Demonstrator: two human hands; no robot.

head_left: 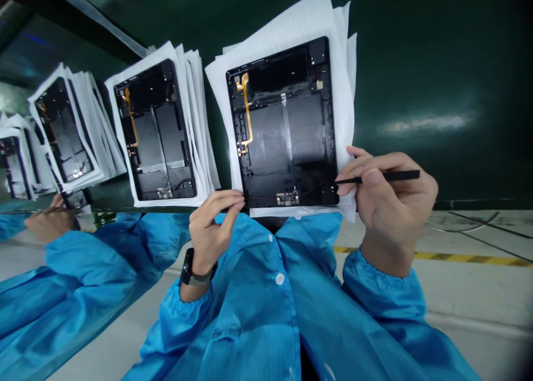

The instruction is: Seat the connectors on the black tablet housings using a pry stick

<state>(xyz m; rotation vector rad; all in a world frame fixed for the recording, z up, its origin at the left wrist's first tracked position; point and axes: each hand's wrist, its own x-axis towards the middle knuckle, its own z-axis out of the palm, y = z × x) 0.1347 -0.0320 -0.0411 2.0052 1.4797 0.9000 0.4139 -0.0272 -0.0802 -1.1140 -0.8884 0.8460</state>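
A black tablet back cover (266, 125), inner side up, lies in front of me on a stack of white foam sheets (341, 81). Inside it are an orange flex cable (249, 114), a small circuit board (287, 198) at the near edge and thin dark wires. My left hand (214, 222) pinches the cover's near left corner between thumb and fingers. In my right hand (391, 197) is a slim black spudger (387, 176), its tapered tip over the cover's near right edge. Some right fingertips rest beside that edge.
More tablet back covers (145, 131) on foam stacks stand in a row to the left on the dark green table (437, 81). A co-worker's hand (52, 220) and blue sleeve are at the far left. Cables (470, 231) run along the floor at the right.
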